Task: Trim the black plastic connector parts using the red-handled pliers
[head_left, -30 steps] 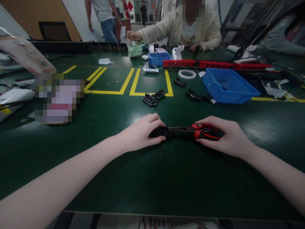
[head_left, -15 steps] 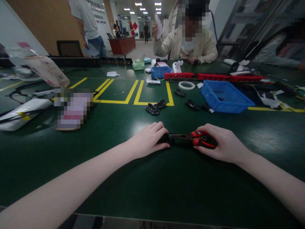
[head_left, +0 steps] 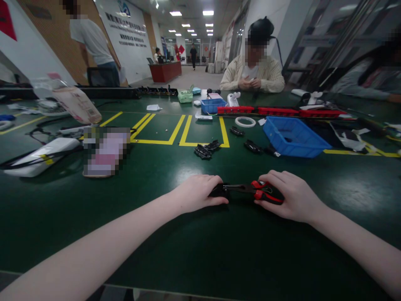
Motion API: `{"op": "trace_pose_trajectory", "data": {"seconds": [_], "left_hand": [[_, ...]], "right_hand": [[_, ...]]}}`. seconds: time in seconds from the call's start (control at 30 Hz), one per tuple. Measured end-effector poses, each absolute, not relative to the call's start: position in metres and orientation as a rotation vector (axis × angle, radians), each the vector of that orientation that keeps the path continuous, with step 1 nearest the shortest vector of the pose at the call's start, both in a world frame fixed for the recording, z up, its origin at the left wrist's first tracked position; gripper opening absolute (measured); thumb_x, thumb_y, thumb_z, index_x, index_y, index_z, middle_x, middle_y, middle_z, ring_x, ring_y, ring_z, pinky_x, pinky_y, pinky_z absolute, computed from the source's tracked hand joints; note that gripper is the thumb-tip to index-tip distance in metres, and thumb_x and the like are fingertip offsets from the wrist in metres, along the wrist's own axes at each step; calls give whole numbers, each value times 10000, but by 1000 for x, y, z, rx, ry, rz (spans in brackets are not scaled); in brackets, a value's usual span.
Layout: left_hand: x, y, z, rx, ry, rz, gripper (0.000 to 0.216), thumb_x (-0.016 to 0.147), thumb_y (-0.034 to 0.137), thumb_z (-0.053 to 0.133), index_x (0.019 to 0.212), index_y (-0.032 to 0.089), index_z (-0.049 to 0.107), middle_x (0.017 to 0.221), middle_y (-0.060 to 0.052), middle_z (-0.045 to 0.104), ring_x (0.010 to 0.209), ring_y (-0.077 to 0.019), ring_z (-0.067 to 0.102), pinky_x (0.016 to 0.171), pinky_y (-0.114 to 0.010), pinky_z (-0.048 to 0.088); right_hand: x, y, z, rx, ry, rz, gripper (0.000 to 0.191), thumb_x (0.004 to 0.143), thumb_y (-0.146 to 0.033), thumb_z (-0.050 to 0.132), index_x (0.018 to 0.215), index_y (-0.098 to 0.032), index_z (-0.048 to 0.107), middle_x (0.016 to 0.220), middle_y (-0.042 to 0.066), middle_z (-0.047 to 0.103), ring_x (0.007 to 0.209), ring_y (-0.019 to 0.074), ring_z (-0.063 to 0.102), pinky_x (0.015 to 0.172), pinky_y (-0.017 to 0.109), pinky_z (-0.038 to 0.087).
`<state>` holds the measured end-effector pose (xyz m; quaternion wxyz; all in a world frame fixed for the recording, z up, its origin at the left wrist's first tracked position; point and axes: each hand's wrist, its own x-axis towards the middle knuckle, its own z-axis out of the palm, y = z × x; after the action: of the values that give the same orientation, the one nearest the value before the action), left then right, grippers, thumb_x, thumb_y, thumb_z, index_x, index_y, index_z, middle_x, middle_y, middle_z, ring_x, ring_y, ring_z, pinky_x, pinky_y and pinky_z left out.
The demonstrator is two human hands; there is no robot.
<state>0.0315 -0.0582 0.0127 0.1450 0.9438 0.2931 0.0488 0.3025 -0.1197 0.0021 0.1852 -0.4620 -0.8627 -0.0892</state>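
Observation:
My left hand is closed around a small black part, mostly hidden by the fingers and thumb. Red and black long-nose pliers lie in my right hand, whose fingers and thumb wrap both handles. The jaws of the pliers point left and reach the edge of the black part. Both hands are low over the green table. Beyond them sit several similar black parts, among them a pair lying together and a single one.
A blue bin stands beyond my right hand, with a tape roll to its left. Red rails lie behind it. To the left are a phone, a white device and a tilted bottle. A person sits opposite.
The view has tilted up, so the table contents appear lower. My grip on the black part and pliers looks unchanged. The person opposite has lowered a raised hand, bringing both hands together.

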Motion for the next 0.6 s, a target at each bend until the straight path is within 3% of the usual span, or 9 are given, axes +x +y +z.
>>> {"op": "trace_pose_trajectory", "data": {"seconds": [0.6], "left_hand": [[25, -53, 10, 2745, 690, 130, 363, 874, 471, 583, 1070, 170, 537, 1002, -58, 649, 892, -210, 628, 727, -294, 466]], "right_hand": [[300, -121, 9, -1368, -2453, -67, 353, 772, -457, 638, 992, -186, 583, 888, 73, 643, 715, 190, 588, 629, 326, 464]]}}
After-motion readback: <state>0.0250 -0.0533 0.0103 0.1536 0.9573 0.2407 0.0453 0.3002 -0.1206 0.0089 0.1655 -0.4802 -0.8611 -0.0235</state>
